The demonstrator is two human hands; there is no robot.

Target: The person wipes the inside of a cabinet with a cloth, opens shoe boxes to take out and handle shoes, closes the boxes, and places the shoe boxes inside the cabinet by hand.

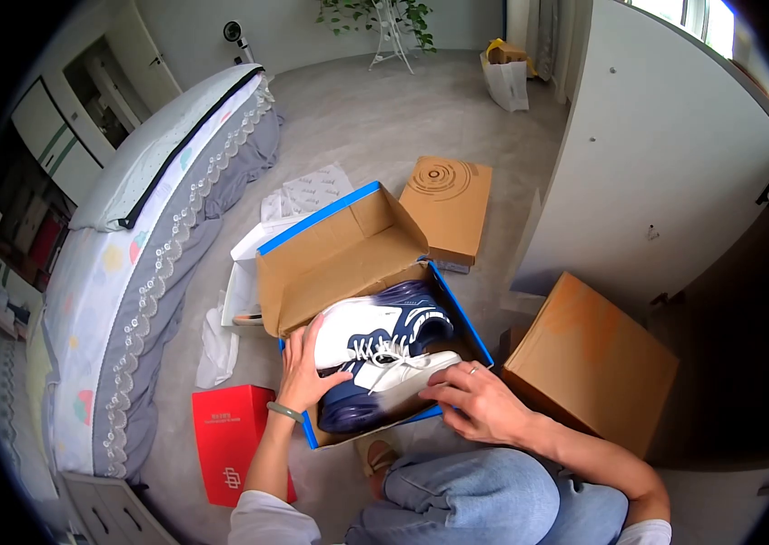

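A pair of white and navy sneakers lies side by side in an open shoebox (312, 434) with blue edges, the lid tipped back behind it. The rear sneaker (344, 334) has its toe to the left. The front sneaker (382, 377), with white laces, points its toe to the right. My left hand (301, 374) rests at the left end of the box with fingers spread, thumb over the front sneaker and fingers by the rear one. With bent fingers, my right hand (475, 400) grips the front sneaker's toe; its fingertips are partly hidden.
A red box (225, 445) lies to the left, near a white box (243, 291) and wrapping paper (312, 191). Behind is a brown shoebox (446, 204). At right, a large carton (589, 363) stands by a cabinet door (648, 145). A bed (121, 263) lines the left.
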